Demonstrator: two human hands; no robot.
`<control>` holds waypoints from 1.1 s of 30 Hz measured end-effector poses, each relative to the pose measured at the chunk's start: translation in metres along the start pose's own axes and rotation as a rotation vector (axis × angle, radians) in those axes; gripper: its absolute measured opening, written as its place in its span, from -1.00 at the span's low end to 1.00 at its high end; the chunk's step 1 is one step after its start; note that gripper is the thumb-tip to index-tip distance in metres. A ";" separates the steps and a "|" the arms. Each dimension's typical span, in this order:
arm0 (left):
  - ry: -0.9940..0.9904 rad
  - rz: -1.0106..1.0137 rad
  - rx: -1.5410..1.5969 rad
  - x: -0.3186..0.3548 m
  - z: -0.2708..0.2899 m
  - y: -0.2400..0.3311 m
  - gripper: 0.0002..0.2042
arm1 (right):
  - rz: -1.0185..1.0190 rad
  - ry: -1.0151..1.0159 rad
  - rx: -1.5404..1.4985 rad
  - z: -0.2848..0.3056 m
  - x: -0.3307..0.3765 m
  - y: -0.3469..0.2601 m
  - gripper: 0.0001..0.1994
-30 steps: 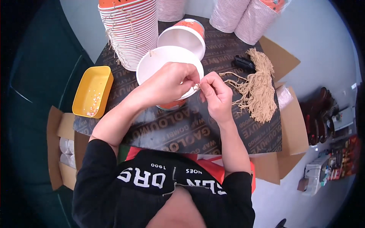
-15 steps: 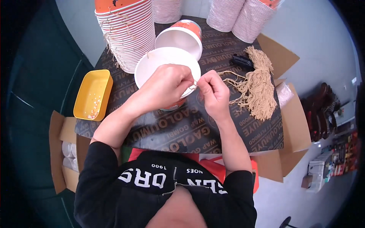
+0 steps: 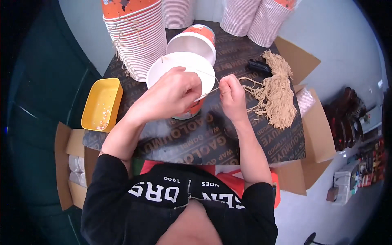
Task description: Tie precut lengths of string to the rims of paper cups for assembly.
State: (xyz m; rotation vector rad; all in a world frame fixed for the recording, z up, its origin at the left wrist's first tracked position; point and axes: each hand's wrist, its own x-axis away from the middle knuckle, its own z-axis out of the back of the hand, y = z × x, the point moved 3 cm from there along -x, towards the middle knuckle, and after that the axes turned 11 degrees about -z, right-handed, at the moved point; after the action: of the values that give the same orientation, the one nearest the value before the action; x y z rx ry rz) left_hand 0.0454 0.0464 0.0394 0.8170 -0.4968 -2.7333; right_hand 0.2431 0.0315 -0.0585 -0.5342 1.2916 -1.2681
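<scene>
Left hand [image 3: 179, 92] and right hand [image 3: 233, 94] have parted, string [image 3: 211, 92] between, at bucket [image 3: 190, 61]

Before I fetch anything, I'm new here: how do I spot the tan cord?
Find the dark table, then its right side, past the right hand. The cord bundle lies beside a small black object, set apart by its loose, shaggy tan look.

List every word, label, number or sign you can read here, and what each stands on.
I won't copy out the wording, but here is where it stands:
Table: rows of tan capitals across the dark top, large enough to read.
Shirt: large white letters, smaller letters and a number on black, readable in part.
Front cup: orange print outside, mostly hidden; no words readable.
Red goods at far right: too small and blurred to read.
</scene>
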 end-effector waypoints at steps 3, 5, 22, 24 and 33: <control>0.093 0.004 -0.009 0.003 0.011 0.005 -0.93 | -0.005 0.024 -0.117 0.007 -0.003 0.007 -0.83; 0.233 0.118 -0.097 0.012 0.023 0.011 -0.86 | -0.205 0.017 -0.383 0.014 -0.002 0.013 -0.82; 0.632 0.832 0.233 0.077 -0.006 -0.008 -0.75 | 0.115 0.180 -0.004 0.010 -0.006 0.004 -0.82; 0.536 0.574 -0.247 0.069 0.011 0.012 -0.79 | 0.114 0.193 -0.009 0.013 -0.005 0.005 -0.82; -0.031 0.013 -1.320 0.063 0.123 0.110 -0.83 | 0.108 0.220 -0.003 0.020 -0.009 0.011 -0.83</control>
State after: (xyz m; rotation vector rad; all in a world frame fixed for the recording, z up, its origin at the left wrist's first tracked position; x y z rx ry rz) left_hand -0.0612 -0.0440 0.1486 0.3542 1.1750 -2.2817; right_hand 0.2675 0.0363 -0.0590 -0.3282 1.4853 -1.2603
